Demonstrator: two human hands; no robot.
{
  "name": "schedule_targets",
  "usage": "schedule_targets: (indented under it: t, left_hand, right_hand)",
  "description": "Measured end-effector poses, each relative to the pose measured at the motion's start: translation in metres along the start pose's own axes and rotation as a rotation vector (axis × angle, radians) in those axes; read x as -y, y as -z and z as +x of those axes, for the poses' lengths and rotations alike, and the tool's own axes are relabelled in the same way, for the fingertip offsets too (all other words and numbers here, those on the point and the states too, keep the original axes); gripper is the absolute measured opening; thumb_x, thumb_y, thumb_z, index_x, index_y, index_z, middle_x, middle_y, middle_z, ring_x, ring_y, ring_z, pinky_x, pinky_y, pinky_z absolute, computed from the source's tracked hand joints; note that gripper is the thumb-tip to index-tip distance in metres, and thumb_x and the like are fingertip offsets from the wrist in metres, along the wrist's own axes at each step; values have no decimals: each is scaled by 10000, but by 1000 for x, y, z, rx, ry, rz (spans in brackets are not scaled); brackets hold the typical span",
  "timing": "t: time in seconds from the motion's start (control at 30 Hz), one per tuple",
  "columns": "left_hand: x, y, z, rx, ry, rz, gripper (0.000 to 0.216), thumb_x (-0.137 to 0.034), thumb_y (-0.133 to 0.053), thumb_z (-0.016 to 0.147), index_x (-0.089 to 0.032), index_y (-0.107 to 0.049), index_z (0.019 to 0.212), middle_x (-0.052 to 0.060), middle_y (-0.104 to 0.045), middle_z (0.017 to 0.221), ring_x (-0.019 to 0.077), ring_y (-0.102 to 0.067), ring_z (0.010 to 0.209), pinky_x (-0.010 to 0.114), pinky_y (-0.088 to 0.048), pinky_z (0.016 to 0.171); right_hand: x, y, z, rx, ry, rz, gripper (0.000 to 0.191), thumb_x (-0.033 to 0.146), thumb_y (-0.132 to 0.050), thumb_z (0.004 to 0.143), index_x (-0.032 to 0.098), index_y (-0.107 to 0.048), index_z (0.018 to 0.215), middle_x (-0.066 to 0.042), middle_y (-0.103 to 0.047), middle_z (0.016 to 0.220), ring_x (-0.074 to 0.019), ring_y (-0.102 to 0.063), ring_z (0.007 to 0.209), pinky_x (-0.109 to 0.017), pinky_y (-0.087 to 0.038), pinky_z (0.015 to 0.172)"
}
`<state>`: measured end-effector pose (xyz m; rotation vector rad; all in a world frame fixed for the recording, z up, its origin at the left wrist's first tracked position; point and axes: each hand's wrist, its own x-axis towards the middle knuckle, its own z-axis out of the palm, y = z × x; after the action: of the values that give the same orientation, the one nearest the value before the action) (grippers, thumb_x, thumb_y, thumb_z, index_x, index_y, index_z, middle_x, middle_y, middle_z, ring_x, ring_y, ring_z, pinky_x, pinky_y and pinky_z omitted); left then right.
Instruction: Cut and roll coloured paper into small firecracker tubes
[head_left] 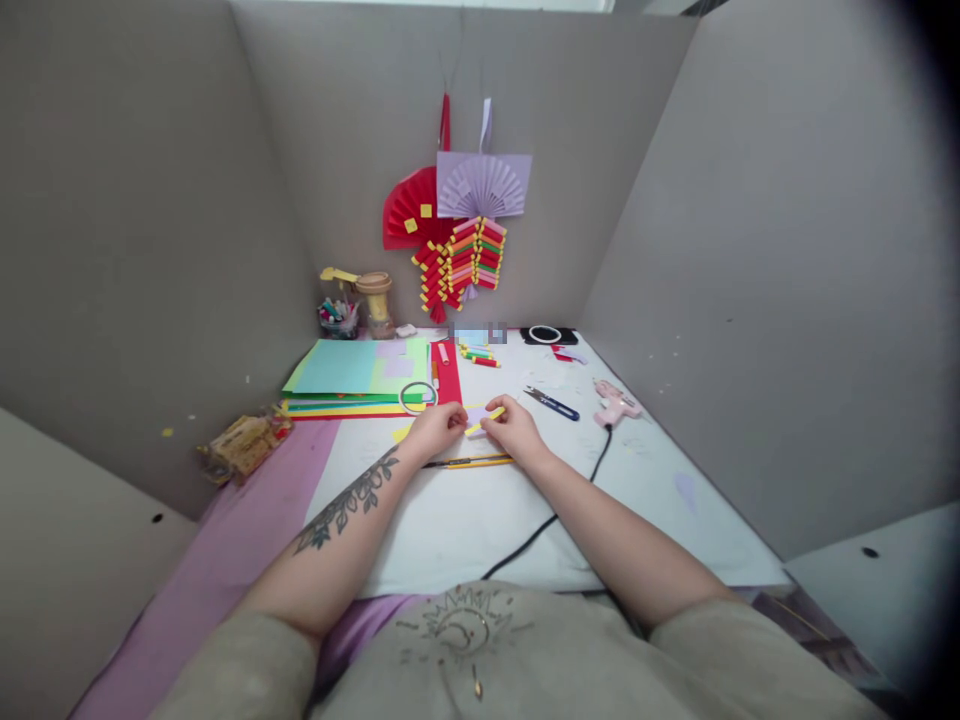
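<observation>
My right hand (514, 430) pinches a small lilac paper strip with yellow edges (475, 430) between thumb and fingers, just above the white table (450, 530). Close to the strip's left end is my left hand (440, 430), its fingertips pressed together; whatever they hold is hidden. Under the hands lie a yellow pencil (480, 462) and a thin dark tool beside it. Part of a yellow paper piece (401, 434) shows left of my left wrist. Several small rolled paper tubes (484, 361) in mixed colours lie beyond the hands.
Coloured paper sheets (330, 370) and a white ring (418, 384) lie at left. Dark blue snips (553, 403) and a pink glue gun (616, 400) lie at right; its black cord (525, 545) crosses the table. Paper fan hangings (484, 190) hang against the grey back panel (322, 120).
</observation>
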<state>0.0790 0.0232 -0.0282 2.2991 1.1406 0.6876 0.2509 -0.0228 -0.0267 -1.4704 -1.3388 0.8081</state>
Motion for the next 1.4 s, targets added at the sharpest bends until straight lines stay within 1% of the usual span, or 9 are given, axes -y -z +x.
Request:
schedule_targets:
  t: [0.1,0.23,0.4,0.7,1.13,1.23,1.4]
  left_hand:
    - [3,-2,1,-3,16,-68,121,-183,-549,718,-188,-612,822,11,-695,804,138,-634,746,226,-472,684]
    - [5,-3,2,4,39,-126,136,-152,-551,693,-178,-609,814,16,-698,810,134,-641,753,225,-485,694]
    - [6,-4,4,3,45,-141,138,-151,-569,672,-176,-605,804,13,-694,813,131,-636,736,224,-488,677]
    - [5,-2,5,15,68,-184,115,-152,-558,704,-164,-610,806,31,-701,823,138,-642,756,237,-493,706]
    - [5,-2,4,19,69,-179,149,-158,-546,682,-159,-613,815,38,-697,822,140,-642,745,235,-496,682]
    - [6,-4,5,16,63,-186,164,-127,-535,668,-161,-606,812,34,-697,814,133,-643,738,227,-496,681]
    - [9,-7,6,11,62,-179,163,-124,-546,659,-162,-601,808,32,-695,814,131,-642,732,226,-496,679]
  right_hand:
    - [-4,-2,0,-35,39,-84,192,273,-559,619,220,-528,801,62,-512,516,-130,-469,462,-240,-363,470]
    - [-8,-5,2,-79,53,-122,174,266,-543,612,214,-533,778,54,-507,542,-136,-470,504,-243,-369,503]
    - [-10,-7,2,-90,58,-151,142,260,-542,598,213,-518,730,57,-495,551,-134,-464,522,-243,-373,532]
    - [-9,-8,2,-103,52,-197,119,264,-531,588,214,-512,694,49,-508,566,-137,-469,534,-246,-374,543]
    - [-5,-8,0,-95,21,-194,117,245,-527,574,215,-506,685,54,-496,548,-138,-461,530,-250,-373,549]
    - [-7,-8,1,-107,22,-168,122,256,-527,583,213,-507,695,55,-491,546,-137,-455,527,-246,-370,536]
    - [-11,-9,3,-109,30,-146,125,256,-532,587,210,-511,701,55,-489,539,-135,-451,524,-244,-367,530]
